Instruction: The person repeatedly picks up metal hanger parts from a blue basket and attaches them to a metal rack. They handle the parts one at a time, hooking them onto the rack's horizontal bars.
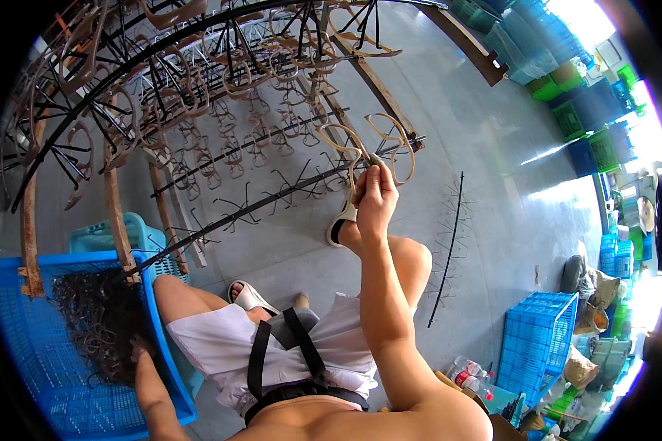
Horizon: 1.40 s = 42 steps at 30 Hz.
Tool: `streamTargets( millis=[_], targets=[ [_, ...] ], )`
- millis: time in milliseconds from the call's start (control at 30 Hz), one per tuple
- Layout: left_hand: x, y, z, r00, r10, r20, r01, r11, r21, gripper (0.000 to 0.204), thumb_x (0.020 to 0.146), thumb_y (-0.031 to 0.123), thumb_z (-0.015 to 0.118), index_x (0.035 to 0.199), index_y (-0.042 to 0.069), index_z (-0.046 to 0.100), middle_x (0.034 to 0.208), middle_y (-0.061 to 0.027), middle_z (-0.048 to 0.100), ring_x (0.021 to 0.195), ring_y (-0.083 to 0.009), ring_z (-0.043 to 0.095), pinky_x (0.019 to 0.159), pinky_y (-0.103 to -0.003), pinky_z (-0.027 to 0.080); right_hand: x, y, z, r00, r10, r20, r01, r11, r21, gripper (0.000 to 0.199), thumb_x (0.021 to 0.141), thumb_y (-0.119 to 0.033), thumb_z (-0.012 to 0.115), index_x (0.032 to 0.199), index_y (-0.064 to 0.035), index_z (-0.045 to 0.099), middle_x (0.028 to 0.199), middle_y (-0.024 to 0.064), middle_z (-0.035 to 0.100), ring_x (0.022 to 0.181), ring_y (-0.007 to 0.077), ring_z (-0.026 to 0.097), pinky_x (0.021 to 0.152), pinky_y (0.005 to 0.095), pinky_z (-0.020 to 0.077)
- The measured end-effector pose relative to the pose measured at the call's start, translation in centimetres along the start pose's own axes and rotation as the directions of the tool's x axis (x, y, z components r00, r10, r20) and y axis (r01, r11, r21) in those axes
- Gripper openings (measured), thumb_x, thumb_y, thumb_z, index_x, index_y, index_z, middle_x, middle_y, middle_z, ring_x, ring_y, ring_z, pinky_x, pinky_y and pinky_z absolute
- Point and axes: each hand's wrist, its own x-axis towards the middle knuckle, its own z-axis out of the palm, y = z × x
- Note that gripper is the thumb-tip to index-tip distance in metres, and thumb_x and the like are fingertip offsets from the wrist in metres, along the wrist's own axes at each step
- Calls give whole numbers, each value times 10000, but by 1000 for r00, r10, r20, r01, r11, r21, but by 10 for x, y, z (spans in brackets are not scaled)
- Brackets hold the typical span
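Tan loops (363, 152) jut from pinching right hand (376, 195); left hand (139, 348) in crate (168, 345), grip unclear

Hooked bar (283, 193) blocks fwd L; R flr (522, 242) open.

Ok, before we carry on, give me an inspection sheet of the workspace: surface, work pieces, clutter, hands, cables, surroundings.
Surface: grey floor, shiny by the windows.
Work pieces: a pale looped frame near the end of a hooked bar, whether hung on it unclear; similar frames hang on the rack; a dark tangled pile lies in a blue crate.
Clutter: a spiked rod on the floor; plastic bottles at lower right.
Hands: right hand pinches the looped frame; left hand is at the pile's edge, grip unclear.
Cables: nothing seen.
Surroundings: blue and green crates along the right side.
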Motion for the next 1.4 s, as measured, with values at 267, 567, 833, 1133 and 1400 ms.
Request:
streamTargets(
  millis=[267, 567, 833, 1133, 1400],
  targets=[
    [-64, -19, -65, 846, 248, -472, -348, 928, -137, 223, 840, 73, 465, 1031, 41, 576, 1050, -229, 545, 1019, -405, 532, 895, -456, 417, -3, 6, -6, 996, -81, 29, 82, 996, -35, 159, 963, -144, 457, 959, -26, 565, 628, -16, 472, 460, 44, 408, 391, 199, 364],
    [-120, -87, -115, 907, -220, -360, -380, -57, -923, 265, 935, 273, 515, 1115, 79, 540, 984, 15, 599, 603, -44, 464, 450, -173, 331, -20, 12, 5, 976, -85, 201, 129, 969, -212, 178, 958, -113, 439, 1054, -12, 550, 646, -20, 459, 516, 42, 393, 438, 192, 346],
    [-227, -10, -123, 911, -203, -359, -412, -386, -826, 249, 884, 285, 598, 1040, 90, 590, 726, 48, 469, 492, -21, 336, 406, -169, 226, -7, 7, 3, 961, -257, 102, 277, 897, -346, 162, 930, -106, 503, 1020, -16, 603, 630, -26, 487, 521, 38, 411, 446, 202, 351],
    [-299, 32, -124, 864, 211, -457, -310, -493, -813, 208, 894, 212, 554, 994, 32, 587, 629, 27, 435, 461, -38, 361, 352, -169, 243, -13, 12, 7, 974, -211, 84, 227, 895, -383, 141, 934, -129, 485, 1021, -35, 543, 681, 17, 516, 583, 60, 488, 466, 224, 400],
    [-315, 76, -137, 679, 417, -604, -347, -542, -765, 188, 877, 144, 599, 982, -12, 613, 602, 8, 524, 493, -30, 426, 403, -175, 272, 12, 11, -16, 943, -149, 296, 218, 952, -216, 207, 921, -58, 459, 1083, 0, 574, 738, -21, 500, 617, 54, 408, 547, 193, 353]
  ],
)
